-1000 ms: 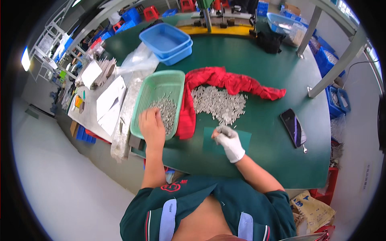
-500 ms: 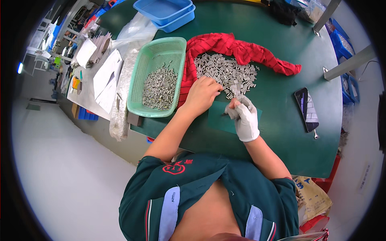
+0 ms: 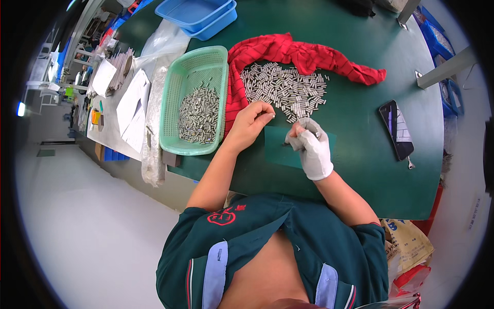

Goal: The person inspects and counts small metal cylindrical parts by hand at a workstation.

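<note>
A loose heap of small metal pins (image 3: 283, 87) lies on the green table in front of me. At its near left edge, my bare left hand (image 3: 250, 125) is closed, thumb and fingertips pinched. A tiny light spot shows at the pinch, too small to make out. My right hand (image 3: 315, 150) wears a whitish glove with bare fingertips showing. Its fingers are curled together over a thin teal sheet (image 3: 278, 153) on the table; whatever they hold is hidden. To the left, a light green basket (image 3: 164, 105) contains many more pins.
A red checked cloth (image 3: 309, 55) curves around the heap's far and left sides. Blue trays (image 3: 206, 26) stand stacked at the back. A phone (image 3: 396, 131) lies at right, near a metal post (image 3: 445, 69). Papers (image 3: 133, 110) and plastic wrap (image 3: 153, 139) lie left of the basket.
My left hand has drawn back a little to the left, away from the pins, its fingers still pinched. The right hand stays nearly in place. The whole view has shifted slightly.
</note>
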A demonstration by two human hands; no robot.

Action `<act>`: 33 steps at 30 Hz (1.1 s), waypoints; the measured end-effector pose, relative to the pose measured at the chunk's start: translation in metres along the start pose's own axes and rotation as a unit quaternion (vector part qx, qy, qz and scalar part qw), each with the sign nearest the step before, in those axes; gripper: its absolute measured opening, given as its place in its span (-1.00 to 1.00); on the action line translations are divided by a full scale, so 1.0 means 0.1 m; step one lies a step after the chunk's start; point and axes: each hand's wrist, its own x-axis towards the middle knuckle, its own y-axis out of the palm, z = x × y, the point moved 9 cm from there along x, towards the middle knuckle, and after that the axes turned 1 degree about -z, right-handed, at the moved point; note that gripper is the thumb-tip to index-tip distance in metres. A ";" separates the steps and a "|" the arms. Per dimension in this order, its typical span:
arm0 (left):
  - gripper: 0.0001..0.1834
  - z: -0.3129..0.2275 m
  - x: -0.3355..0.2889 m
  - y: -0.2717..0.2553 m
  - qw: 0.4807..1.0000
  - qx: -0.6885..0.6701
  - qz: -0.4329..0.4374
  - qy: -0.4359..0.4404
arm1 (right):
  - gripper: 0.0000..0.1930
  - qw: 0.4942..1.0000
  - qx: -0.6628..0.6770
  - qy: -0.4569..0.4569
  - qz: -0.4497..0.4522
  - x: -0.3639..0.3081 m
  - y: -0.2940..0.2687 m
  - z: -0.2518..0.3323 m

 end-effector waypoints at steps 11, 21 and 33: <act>-0.91 -0.08 -0.28 0.05 0.982 -0.187 0.039 0.000 | -0.84 0.997 -0.062 -0.014 0.043 -0.06 0.04 -0.02; -0.93 -0.50 -0.37 0.12 0.973 0.204 0.022 0.103 | -0.70 0.993 0.076 -0.071 0.052 0.01 0.01 0.10; -0.77 -0.51 -0.45 0.40 0.948 0.277 0.060 0.145 | -0.70 0.992 0.100 -0.067 0.049 0.04 -0.06 0.16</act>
